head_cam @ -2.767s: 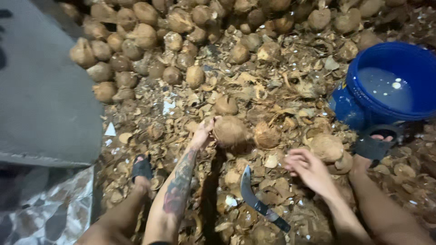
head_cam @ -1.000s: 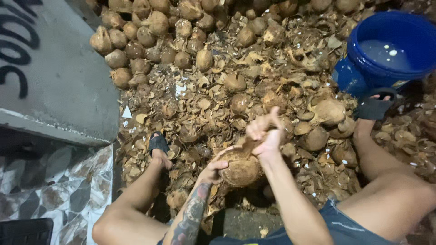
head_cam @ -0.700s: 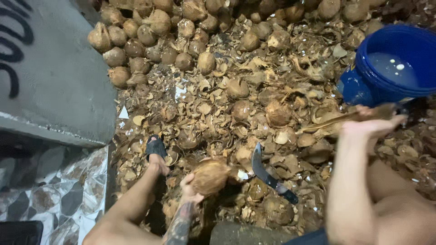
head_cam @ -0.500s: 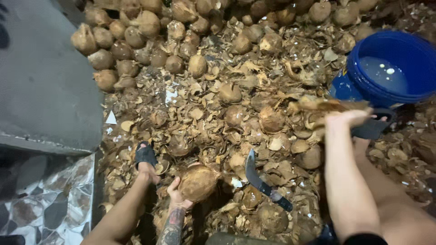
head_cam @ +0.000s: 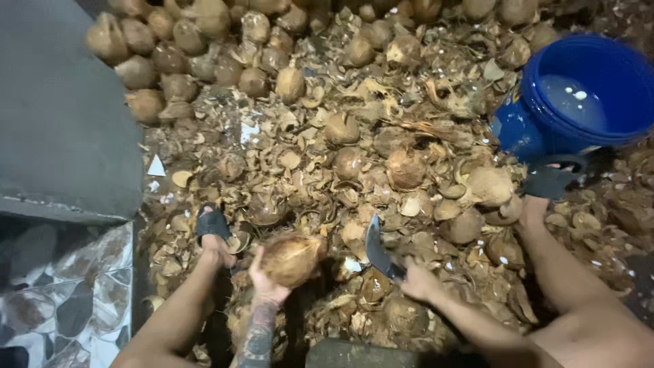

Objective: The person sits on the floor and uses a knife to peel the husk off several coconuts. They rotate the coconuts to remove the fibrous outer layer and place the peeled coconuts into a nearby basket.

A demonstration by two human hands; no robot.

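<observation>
- Low in the middle of the view, the left hand (head_cam: 267,281) cups a brown, fibrous coconut (head_cam: 291,257) from below and behind, its fingers wrapped against the husk; the forearm beneath it is tattooed.
- To the right of that, the right hand (head_cam: 418,282) is closed around the handle of a heavy knife (head_cam: 379,249), whose dark curved blade points up and away from the person.
- The coconut and the blade are near each other but apart, with a strip of husk litter between them.
- Both feet wear dark sandals: the left sandal (head_cam: 212,223) sits just left of the held coconut, and the right sandal (head_cam: 549,180) rests against the foot of a blue bucket (head_cam: 524,129).
- The bucket stands at the upper right and holds clear water with a few pale bits floating on it.
- All around the legs lies a thick bed of broken shells and husk scraps (head_cam: 381,170), with several husked coconuts scattered among them.
- Further off, along the top edge, a pile of whole coconuts (head_cam: 204,48) is heaped.
- On the left rises a grey concrete slab (head_cam: 61,123), and below it shows a patch of stone-patterned floor (head_cam: 61,300).
</observation>
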